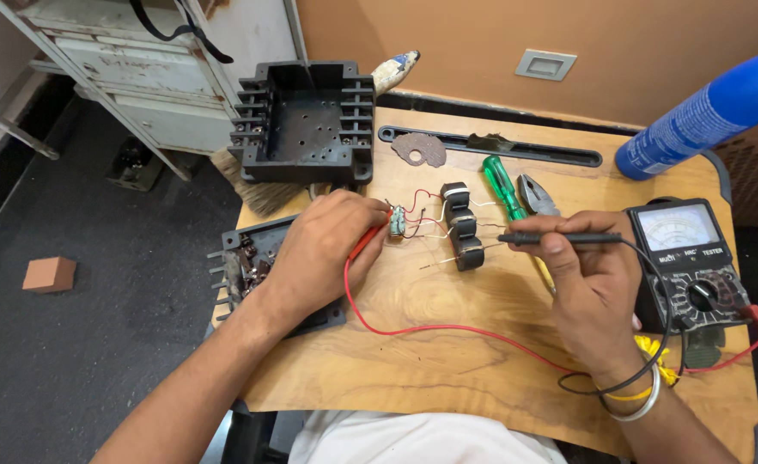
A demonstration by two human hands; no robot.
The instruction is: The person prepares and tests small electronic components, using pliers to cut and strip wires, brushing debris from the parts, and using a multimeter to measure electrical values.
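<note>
Looking down, we have a wood-grain tabletop (447,361) under us, its near edge at our lap, with dark grey floor off to the left and a small brown block (50,274) lying there. Our left hand (319,249) is closed around the red probe (363,243), its tip right at a small green component (397,222) with thin red and white leads. Our right hand (589,279) pinches the black probe (559,238), held level and pointing left toward the three black coils (460,226) lined up mid-table, bare wire ends sticking out. Red and black leads loop back across the wood to the analog multimeter (686,262) at the right edge, black-cased with a pale dial face. Under our left wrist sits an open black housing (254,262). Just past the coils lie a green-handled screwdriver (503,186) and pliers (535,196). Farther back, an empty black finned casing (307,120), a long black strip (516,150), a blue spray can (709,112) lying tilted, then the tan wall and a worn white cabinet (138,69).
</note>
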